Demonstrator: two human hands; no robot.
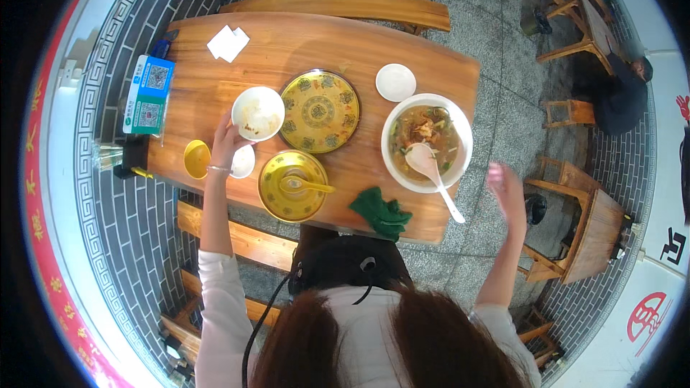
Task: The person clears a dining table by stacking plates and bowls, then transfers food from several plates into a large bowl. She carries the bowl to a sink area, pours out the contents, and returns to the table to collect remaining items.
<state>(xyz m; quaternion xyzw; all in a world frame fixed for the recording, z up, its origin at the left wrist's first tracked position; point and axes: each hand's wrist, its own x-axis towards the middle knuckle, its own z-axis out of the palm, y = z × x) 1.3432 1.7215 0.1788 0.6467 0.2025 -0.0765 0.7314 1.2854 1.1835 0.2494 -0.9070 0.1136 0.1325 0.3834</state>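
My left hand (227,140) grips the near-left rim of a white bowl (259,113) with brown food residue inside. Beneath that hand sits a small white dish (242,161), partly covered, and a yellow cup (197,159) stands to its left. My right hand (505,188) is blurred in the air beyond the table's right edge, its fingers curled and no object visible in it. Nearest to it is a large white bowl (467,143) of soup, with a white spoon (431,167) resting in it. A green cloth (381,213) lies at the near table edge.
On the wooden table (215,83) are a patterned yellow plate (319,110), a yellow bowl (269,202) with a yellow spoon (307,186), a white saucer (395,82) and paper napkins (228,43). A printed-code stand (148,94) is at left. Another person (620,94) sits far right.
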